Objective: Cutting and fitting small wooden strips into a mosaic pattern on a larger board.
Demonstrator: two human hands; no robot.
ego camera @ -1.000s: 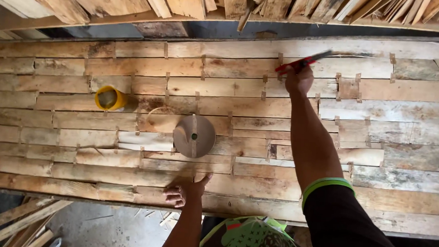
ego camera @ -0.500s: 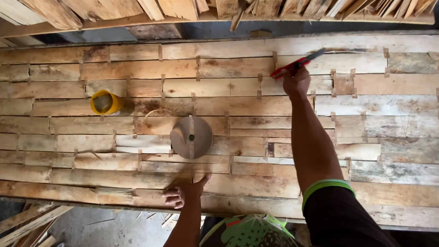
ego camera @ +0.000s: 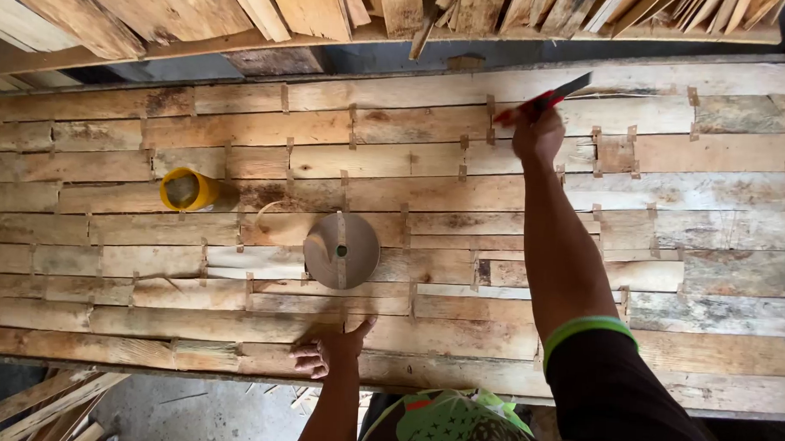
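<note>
While the right hand point(ego camera: 537, 134) reaches to the far side of the patched veneer sheet point(ego camera: 239, 128), its fingers are closed around a red-handled blade point(ego camera: 545, 100) whose tip rests on a seam. The left hand point(ego camera: 327, 353) presses flat, fingers spread and empty, on the near edge. A tape roll point(ego camera: 341, 250) and yellow cup point(ego camera: 187, 190) sit mid-sheet. Judging from this, steady downward pressure and a shallow blade angle would serve best.

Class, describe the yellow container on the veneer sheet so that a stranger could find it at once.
Start from the wide sheet of patched wood strips filling the view. Go to its left part, left of the round brown tape roll. There stands the small yellow container, open-topped: the only bright yellow thing on the wood.
</note>
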